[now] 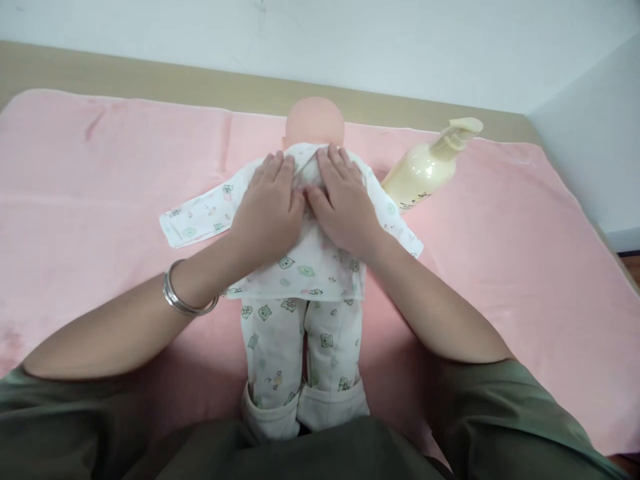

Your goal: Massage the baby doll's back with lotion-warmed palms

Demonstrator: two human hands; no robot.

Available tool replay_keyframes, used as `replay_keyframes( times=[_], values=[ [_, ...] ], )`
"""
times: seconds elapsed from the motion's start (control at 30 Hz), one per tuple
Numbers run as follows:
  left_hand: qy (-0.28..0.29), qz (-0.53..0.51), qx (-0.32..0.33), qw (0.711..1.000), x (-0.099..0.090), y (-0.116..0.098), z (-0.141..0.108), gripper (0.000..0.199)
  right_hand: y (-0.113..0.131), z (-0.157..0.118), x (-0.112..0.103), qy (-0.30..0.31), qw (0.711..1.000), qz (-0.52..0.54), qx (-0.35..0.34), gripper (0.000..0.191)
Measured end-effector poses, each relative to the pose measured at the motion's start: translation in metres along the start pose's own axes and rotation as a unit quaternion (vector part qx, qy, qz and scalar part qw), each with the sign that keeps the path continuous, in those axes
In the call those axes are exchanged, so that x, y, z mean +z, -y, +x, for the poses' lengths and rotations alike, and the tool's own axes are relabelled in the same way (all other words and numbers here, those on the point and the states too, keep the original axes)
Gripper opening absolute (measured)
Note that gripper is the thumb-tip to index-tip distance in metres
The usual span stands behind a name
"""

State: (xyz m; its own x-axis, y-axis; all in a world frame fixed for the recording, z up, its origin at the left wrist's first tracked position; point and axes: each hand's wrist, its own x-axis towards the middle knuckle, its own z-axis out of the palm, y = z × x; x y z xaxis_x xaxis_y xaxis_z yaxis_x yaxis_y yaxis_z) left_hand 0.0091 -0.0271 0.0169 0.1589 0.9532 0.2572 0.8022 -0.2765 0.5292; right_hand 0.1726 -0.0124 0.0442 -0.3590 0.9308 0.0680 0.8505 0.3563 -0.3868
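A baby doll (315, 120) lies on a pink cloth, the back of its bald head toward the far edge. It wears a white printed top (320, 277) and matching trousers (277, 347) with turned-up cuffs. My left hand (273, 207) rests flat on the left side of the upper back, fingers stretched toward the head. On the right side, my right hand (345, 200) lies the same way. Both thumbs nearly meet at the middle, over the fabric. Neither hand grips anything. The doll's own hands are hidden by the sleeves.
A cream pump bottle (425, 170) leans beside the doll's right-hand sleeve. The pink cloth (500, 280) covers most of the wooden table (200, 80). A white wall (350, 47) rises behind the far edge, with another at the right.
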Motion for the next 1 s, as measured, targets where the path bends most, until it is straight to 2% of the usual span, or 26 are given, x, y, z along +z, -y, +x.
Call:
replay_keyframes(
  times=[0.1,0.17,0.23,0.37,0.4,0.47,0.57,0.63,0.7,0.8,0.9,0.93,1.0],
  values=[
    [0.018,-0.011,-0.018,1.000,-0.003,-0.018,-0.013,0.062,-0.013,0.011,0.003,-0.022,1.000,0.014,0.008,0.069],
    [0.031,-0.029,-0.037,0.998,-0.006,-0.021,-0.009,0.062,-0.014,0.009,0.006,-0.034,0.999,0.014,0.003,0.070],
    [0.035,-0.053,-0.068,0.996,-0.010,-0.014,0.003,0.058,-0.008,0.000,0.010,-0.045,0.999,0.013,-0.002,0.069],
    [0.032,-0.087,-0.106,0.990,-0.012,0.007,0.031,0.030,0.012,-0.022,0.016,-0.069,0.997,-0.011,-0.028,0.066],
    [0.028,-0.091,-0.108,0.990,-0.010,0.010,0.033,0.030,0.014,-0.024,0.016,-0.067,0.997,-0.019,-0.039,0.066],
    [0.009,-0.092,-0.094,0.991,-0.004,0.011,0.029,0.042,0.013,-0.021,0.014,-0.057,0.997,-0.022,-0.050,0.064],
    [-0.034,-0.097,-0.028,0.994,0.005,0.001,0.006,0.067,-0.003,-0.002,0.008,-0.043,0.999,0.008,-0.028,0.063],
    [-0.052,-0.107,0.008,0.993,0.007,-0.006,-0.007,0.066,-0.013,0.010,0.005,-0.030,0.999,0.031,-0.006,0.066],
    [-0.046,-0.119,0.018,0.992,0.006,-0.008,-0.009,0.059,-0.015,0.013,0.004,-0.022,0.999,0.033,0.008,0.068],
    [-0.022,-0.113,-0.011,0.993,0.001,0.003,0.008,0.053,-0.001,-0.001,0.006,-0.029,0.999,-0.002,0.019,0.068],
    [-0.024,-0.107,-0.067,0.992,0.000,0.019,0.028,0.036,0.022,-0.025,0.008,-0.031,0.998,-0.055,-0.013,0.068],
    [-0.032,-0.109,-0.072,0.991,0.001,0.023,0.032,0.033,0.027,-0.030,0.008,-0.029,0.997,-0.073,-0.028,0.068],
    [-0.060,-0.116,-0.035,0.991,0.006,0.028,0.033,0.037,0.031,-0.033,0.006,-0.018,0.995,-0.090,-0.050,0.067]
  ],
)
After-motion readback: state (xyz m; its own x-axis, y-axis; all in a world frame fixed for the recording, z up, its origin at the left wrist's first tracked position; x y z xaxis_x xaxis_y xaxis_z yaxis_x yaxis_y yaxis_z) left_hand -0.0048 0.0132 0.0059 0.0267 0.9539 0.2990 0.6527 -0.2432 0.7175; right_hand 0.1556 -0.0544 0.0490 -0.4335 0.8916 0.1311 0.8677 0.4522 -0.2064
